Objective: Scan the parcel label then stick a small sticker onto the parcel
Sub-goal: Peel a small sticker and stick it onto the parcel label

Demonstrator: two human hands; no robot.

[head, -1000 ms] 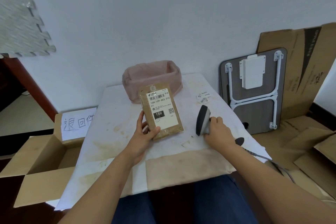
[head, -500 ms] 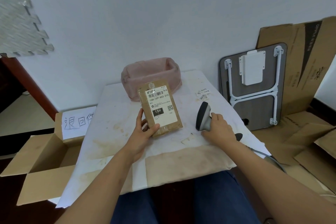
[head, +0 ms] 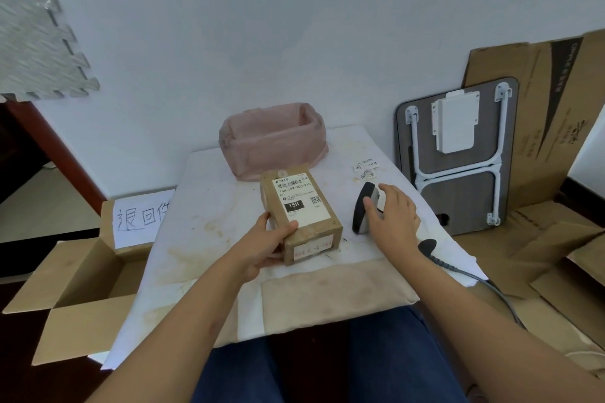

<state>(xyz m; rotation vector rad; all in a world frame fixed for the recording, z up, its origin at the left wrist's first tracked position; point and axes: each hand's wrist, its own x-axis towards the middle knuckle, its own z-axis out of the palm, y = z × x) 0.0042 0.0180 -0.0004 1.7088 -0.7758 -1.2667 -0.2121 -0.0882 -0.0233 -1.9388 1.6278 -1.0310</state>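
Brown cardboard parcel point(head: 301, 217) lies flat on the white stained worktop point(head: 209, 206), roughly centre, white shipping label point(head: 302, 203) face up with barcode end toward the wall. Near short end faces the person and carries a second narrow white strip.

Left hand point(head: 266, 244): grip closed on the parcel's near left corner, thumb on the top face at the label edge, other fingers wrapped along the left side.

Right hand point(head: 391, 216): fingers spread over the grey and black handheld barcode scanner point(head: 365, 209), which stands on the worktop just right of the parcel. Fingertips touch or nearly touch its head; can't tell if any real grip on it. Its black coiled cable point(head: 438, 258) runs off the right worktop edge toward the floor.

Small white stickers point(head: 365, 168) sit in a loose cluster near the far right edge, beyond the scanner, apart from the parcel.

Pink plastic-lined bin point(head: 273, 144) sits at the far edge against the wall, just behind the parcel's far end.

Open room: left half of the worktop is bare; the near strip with the tan patch point(head: 330, 291) is bare too. Narrow gap between parcel and scanner.

Off the left edge: open brown cardboard box point(head: 75, 291) with a handwritten white paper sign point(head: 142, 217). Off the right edge: folded grey table point(head: 458, 157) leaning on the wall, flattened cardboard behind it.
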